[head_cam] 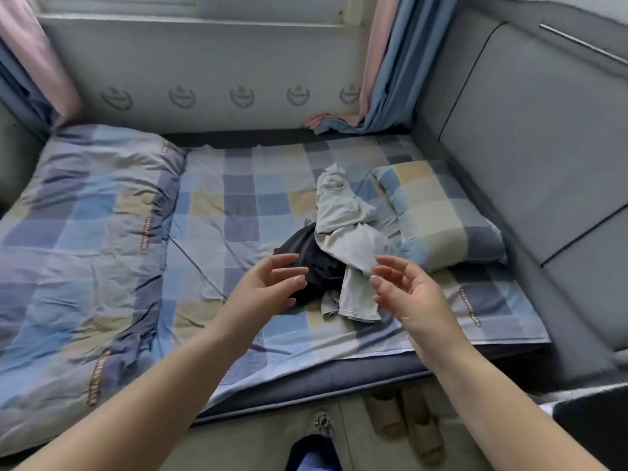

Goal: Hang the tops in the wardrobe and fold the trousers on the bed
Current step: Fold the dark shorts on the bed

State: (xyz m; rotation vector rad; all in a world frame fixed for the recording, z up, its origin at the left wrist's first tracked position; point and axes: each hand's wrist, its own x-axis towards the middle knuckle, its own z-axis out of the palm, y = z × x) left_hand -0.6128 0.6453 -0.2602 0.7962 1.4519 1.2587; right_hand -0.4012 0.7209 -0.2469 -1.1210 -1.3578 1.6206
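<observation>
Nearby, pillow (pixel 438 212) flanks crumpled clothes (pixel 343 239) — both hands (pixel 268 283) (pixel 413 297) hover spread, holding nothing.

Open bed: bare checked sheet (pixel 238 198) lies between the duvet (pixel 81 232) on the left and the clothes pile (pixel 343 246).
Right side: pillow (pixel 438 212) touches the pile; padded headboard (pixel 530 147) close behind it.
Near edge: sheet before the pile is bare.
</observation>
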